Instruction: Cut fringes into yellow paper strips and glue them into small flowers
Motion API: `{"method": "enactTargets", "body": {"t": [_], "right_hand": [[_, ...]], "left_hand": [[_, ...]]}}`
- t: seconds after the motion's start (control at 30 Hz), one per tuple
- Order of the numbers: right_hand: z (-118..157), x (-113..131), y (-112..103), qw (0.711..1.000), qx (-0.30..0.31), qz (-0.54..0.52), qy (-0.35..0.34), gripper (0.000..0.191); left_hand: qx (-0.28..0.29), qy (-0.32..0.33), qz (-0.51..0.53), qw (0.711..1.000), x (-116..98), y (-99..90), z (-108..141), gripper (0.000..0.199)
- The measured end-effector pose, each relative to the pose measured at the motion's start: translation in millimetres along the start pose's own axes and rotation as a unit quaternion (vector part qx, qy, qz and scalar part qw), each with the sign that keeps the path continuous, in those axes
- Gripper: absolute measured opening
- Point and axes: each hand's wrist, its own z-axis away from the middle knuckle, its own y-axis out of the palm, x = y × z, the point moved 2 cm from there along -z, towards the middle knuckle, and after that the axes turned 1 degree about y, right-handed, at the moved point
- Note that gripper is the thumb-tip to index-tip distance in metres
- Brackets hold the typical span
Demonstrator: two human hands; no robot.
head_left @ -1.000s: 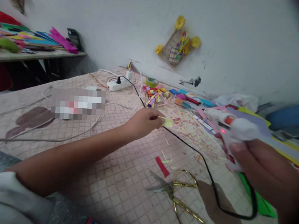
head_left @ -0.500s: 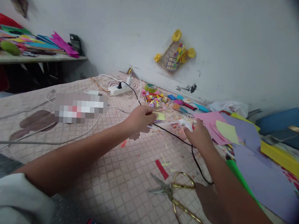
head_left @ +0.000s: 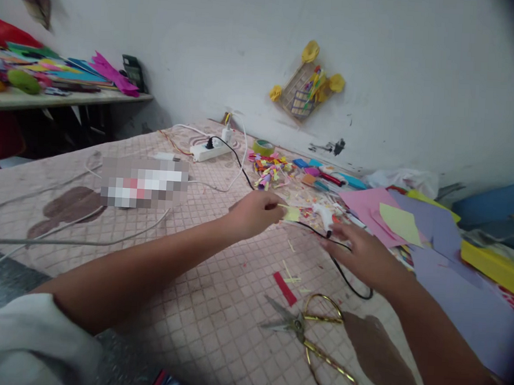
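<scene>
Pinched in my left hand (head_left: pixel 262 214) is a small pale yellow paper piece (head_left: pixel 291 213). A white glue gun (head_left: pixel 324 215) with a black cord lies on the table just right of the paper. My right hand (head_left: pixel 358 248) is beside the glue gun's rear end, its fingers apart and nothing seen between them. Gold-handled scissors (head_left: pixel 296 325) lie with blades apart near the front, next to a red paper strip (head_left: pixel 285 289) and thin yellow scraps (head_left: pixel 291 273).
A power strip (head_left: pixel 209 150), green tape roll (head_left: pixel 263 147) and paper scraps (head_left: pixel 271 173) are at the back. Pink paper (head_left: pixel 363 208), purple sheets (head_left: pixel 454 303) and a yellow box (head_left: pixel 494 268) fill the right side. White cables cross the left.
My right hand has come away from the glue gun and its fingers have spread. My left hand still holds the yellow paper. The view has shifted slightly.
</scene>
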Motion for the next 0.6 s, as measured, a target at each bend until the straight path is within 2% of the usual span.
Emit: {"method": "enactTargets", "body": {"t": [0.07, 0.13, 0.2, 0.23, 0.3, 0.4, 0.43, 0.5, 0.53, 0.6], "right_hand": [[38, 6, 0, 0.992, 0.09, -0.054, -0.071, 0.047], [70, 11, 4, 0.98, 0.156, -0.079, -0.098, 0.054], [91, 17, 11, 0.959, 0.23, -0.092, -0.136, 0.051], [96, 20, 13, 0.956, 0.236, -0.101, -0.141, 0.049], [98, 22, 16, 0.956, 0.229, -0.118, -0.139, 0.046], [87, 20, 13, 0.951, 0.213, -0.185, -0.128, 0.033], [80, 16, 10, 0.951, 0.193, -0.219, -0.105, 0.028], [66, 8, 5, 0.95, 0.112, -0.289, -0.028, 0.028], [58, 5, 4, 0.937, 0.089, -0.337, 0.0, 0.03], [45, 4, 7, 0.892, 0.08, -0.442, 0.05, 0.033]], "left_hand": [[0.027, 0.027, -0.018, 0.999, -1, 7.2, 2, 0.016], [0.059, 0.042, -0.027, 0.997, 0, 15.2, 5, 0.016], [0.089, 0.045, -0.031, 0.994, 3, 22.5, 6, 0.018], [0.101, 0.045, -0.033, 0.993, 5, 25.3, 7, 0.019], [0.112, 0.041, -0.034, 0.992, 7, 28.5, 8, 0.019], [0.119, 0.034, -0.031, 0.992, 6, 29.1, 10, 0.02], [0.122, 0.033, -0.026, 0.992, 5, 29.1, 10, 0.02], [0.135, 0.035, -0.008, 0.99, 2, 29.8, 13, 0.021], [0.144, 0.039, 0.003, 0.989, 0, 30.7, 15, 0.022], [0.162, 0.052, 0.019, 0.985, -5, 33.2, 20, 0.022]]}}
